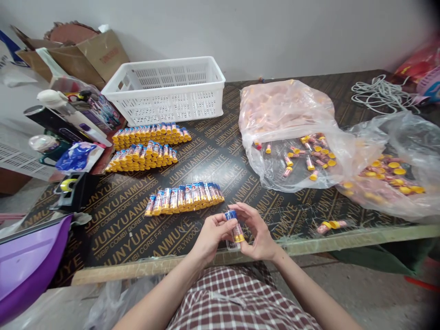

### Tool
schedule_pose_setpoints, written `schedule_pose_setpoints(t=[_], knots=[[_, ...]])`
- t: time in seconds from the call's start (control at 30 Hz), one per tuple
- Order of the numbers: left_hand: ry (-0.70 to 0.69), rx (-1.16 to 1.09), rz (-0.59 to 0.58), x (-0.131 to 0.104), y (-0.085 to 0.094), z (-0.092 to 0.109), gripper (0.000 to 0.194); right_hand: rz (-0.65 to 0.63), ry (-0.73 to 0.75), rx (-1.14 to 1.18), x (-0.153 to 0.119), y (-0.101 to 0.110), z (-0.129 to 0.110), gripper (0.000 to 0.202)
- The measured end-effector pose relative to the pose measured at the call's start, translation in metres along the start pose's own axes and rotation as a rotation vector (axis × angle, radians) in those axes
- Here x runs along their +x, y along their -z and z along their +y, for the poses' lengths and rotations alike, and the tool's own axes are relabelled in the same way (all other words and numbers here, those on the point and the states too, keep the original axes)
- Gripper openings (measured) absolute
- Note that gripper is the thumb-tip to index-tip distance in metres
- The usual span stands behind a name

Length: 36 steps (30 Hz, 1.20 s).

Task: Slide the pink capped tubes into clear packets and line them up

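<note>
A small tube (237,230) with a blue top and a yellow base is held between the thumb and fingers of my left hand (217,231), above the table's front edge. Curved around the tube's other side is my right hand (257,234), its index finger near the blue end and its thumb at the yellow end. Below the yellow base shows a bit of clear material that I cannot make out. Just beyond my left hand, similar tubes (185,196) stand in a tight row on the dark plywood table (213,160).
Two more stacks of tubes (144,153) stand before a white plastic basket (172,98). On the right, clear bags (288,110) hold pink tubes with yellow caps; two loose tubes (323,227) lie near the edge. A tape dispenser (70,188) and purple dustpan (34,270) are left.
</note>
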<state>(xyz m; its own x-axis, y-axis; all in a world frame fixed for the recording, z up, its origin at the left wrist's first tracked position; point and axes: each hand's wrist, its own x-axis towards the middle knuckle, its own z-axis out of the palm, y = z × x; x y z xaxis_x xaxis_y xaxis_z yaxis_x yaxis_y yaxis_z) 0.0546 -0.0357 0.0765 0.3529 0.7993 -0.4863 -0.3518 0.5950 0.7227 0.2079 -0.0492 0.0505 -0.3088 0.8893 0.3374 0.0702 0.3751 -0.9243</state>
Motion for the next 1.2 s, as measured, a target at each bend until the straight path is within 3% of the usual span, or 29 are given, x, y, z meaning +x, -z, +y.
schedule_pose_setpoints(t=[0.57, 0.73, 0.83, 1.0, 1.1, 1.2], knots=[[-0.007, -0.005, -0.003, -0.002, 0.001, -0.002, 0.038, 0.014, 0.053, 0.043, 0.002, -0.003, 0.0, 0.088], [-0.05, 0.001, 0.022, -0.003, 0.007, 0.002, 0.037, -0.065, 0.013, -0.014, 0.008, -0.003, -0.006, 0.087], [-0.197, 0.127, 0.158, -0.007, 0.031, 0.027, 0.034, -0.11, -0.029, -0.052, 0.02, 0.004, 0.003, 0.09], [-0.563, 0.516, 0.697, -0.021, 0.111, 0.092, 0.031, 0.041, -0.22, -0.092, 0.043, 0.013, 0.043, 0.069], [-0.485, 0.769, 0.877, -0.022, 0.161, 0.108, 0.034, 0.059, -0.357, -0.13, 0.045, 0.012, 0.065, 0.059], [-0.343, 1.032, 0.888, -0.015, 0.19, 0.103, 0.037, 0.048, -0.426, -0.14, 0.04, 0.01, 0.08, 0.057]])
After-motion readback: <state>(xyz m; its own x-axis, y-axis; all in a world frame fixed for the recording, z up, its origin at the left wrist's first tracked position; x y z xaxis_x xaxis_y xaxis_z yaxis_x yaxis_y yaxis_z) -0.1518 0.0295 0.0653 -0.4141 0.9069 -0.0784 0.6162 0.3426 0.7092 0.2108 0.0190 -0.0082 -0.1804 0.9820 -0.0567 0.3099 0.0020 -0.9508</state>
